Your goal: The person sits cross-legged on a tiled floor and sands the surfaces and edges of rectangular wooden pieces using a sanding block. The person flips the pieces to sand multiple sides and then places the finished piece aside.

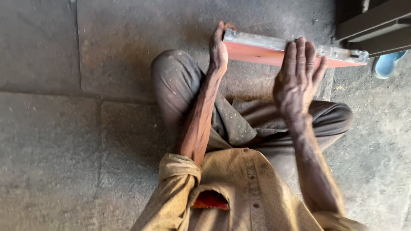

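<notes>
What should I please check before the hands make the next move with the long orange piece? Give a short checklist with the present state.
1. Left hand grips the end of the orange piece: ok.
2. Right hand closed on the piece: not ok, fingers spread flat against it.
3. Piece clear of the dark frame: cannot tell.
4. Far end clear of the blue sandal: ok, apart.
5. Picture sharp enough: not ok, right forearm blurred.
</notes>
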